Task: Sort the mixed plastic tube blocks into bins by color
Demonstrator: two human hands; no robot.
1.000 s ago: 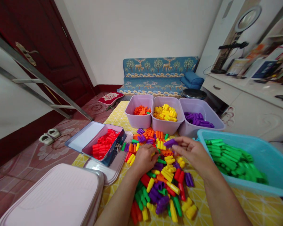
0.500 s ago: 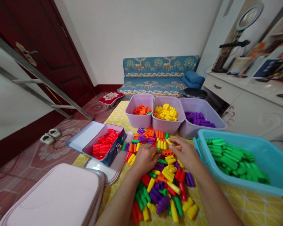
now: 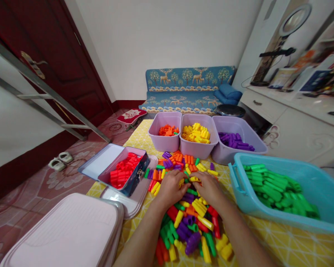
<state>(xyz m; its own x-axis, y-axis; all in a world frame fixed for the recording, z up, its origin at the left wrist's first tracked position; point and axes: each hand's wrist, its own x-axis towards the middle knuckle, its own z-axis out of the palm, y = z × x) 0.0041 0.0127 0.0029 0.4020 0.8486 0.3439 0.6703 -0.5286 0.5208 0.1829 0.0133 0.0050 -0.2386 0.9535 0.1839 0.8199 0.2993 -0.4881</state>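
Tubes of glossy, multicoloured plastic (image 3: 199, 207) lie jumbled on a yellow-patterned worktop (image 3: 284, 241) beneath the left hand (image 3: 170, 187) and right hand (image 3: 210, 187), fingers half-curled, grip unclear.

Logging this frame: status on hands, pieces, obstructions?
Left hand, right hand at mixed pile, grips unclear. Yellow piece by right fingers. Hands hide some pieces.

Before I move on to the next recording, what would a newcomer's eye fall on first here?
Probably the bright, jumbled heap of multicoloured pieces on the yellow cloth, with the left hand and right hand in its midst. Next, the large turquoise tub of green pieces on the right. Beyond the heap, three lilac tubs stand side by side, before a blue deer-patterned sofa.
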